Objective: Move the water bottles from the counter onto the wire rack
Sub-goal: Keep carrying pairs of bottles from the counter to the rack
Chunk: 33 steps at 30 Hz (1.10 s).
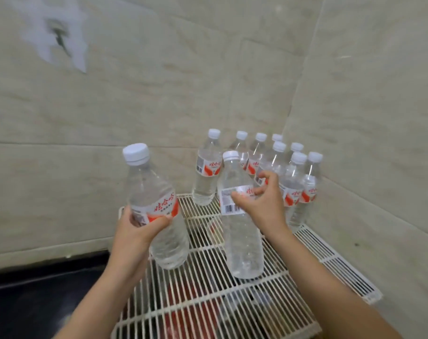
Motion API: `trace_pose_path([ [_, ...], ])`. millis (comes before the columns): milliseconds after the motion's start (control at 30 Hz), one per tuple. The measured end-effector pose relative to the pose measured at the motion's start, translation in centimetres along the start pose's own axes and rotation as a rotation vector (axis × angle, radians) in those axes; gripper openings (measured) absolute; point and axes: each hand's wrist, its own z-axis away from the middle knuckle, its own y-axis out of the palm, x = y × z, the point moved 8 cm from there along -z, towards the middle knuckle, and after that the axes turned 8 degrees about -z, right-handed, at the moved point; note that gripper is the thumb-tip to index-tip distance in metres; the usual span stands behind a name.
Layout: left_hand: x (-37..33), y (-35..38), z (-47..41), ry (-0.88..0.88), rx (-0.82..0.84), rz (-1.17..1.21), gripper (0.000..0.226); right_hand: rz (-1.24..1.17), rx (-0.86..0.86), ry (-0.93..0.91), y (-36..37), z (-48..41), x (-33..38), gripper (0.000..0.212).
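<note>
A white wire rack [208,302] fills the corner in front of me. My left hand [134,231] grips a clear, white-capped water bottle [154,192] by its red label and holds it tilted over the rack's left side. A second bottle [242,241] stands upright on the middle of the rack. My right hand [264,204] is at its label with fingers spread and not closed around it. Several more bottles [293,182] stand packed in the back right corner of the rack, and one [206,172] stands alone at the back.
Beige tiled walls [367,118] close in behind and to the right of the rack. A dark counter surface [36,289] lies to the left, below the rack's level. Red and dark items show dimly through the wires underneath.
</note>
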Motion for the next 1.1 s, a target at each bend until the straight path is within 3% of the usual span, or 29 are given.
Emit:
trace_pose_path([
  [67, -0.3, 0.1, -0.1, 0.003, -0.012, -0.015, 0.055, -0.023, -0.055, -0.060, 1.2, -1.3, -0.8, 0.066],
  [167, -0.8, 0.4, -0.3, 0.002, -0.032, -0.029, 0.060, -0.079, -0.140, -0.091, 2.3, -3.6, -2.4, 0.070],
  [333, -1.1, 1.0, -0.7, 0.017, -0.087, -0.076, 0.060, 0.013, -0.246, -0.083, 3.4, -7.4, -4.4, 0.056],
  [533, -1.0, 2.5, -1.5, 0.028, -0.118, -0.144, 0.042, -0.022, -0.271, -0.047, 3.4, -8.9, -7.4, 0.056],
  [633, -0.7, 3.4, -2.2, 0.036, -0.127, -0.161, 0.043, -0.167, -0.254, -0.010, 3.5, -8.5, -8.4, 0.081],
  [733, -0.1, 4.9, -2.5, 0.035, -0.122, -0.160, 0.042, -0.129, -0.165, 0.070, 4.2, -7.3, -10.5, 0.098],
  [933, 0.6, 7.2, -3.3, 0.037, -0.112, -0.208, 0.037, -0.005, -0.094, 0.199, 4.4, -7.2, -12.3, 0.084],
  [1100, 0.7, 9.0, -4.8, 0.053, -0.091, -0.239, 0.044, 0.051, -0.178, 0.214, 3.6, -6.8, -12.1, 0.083],
])
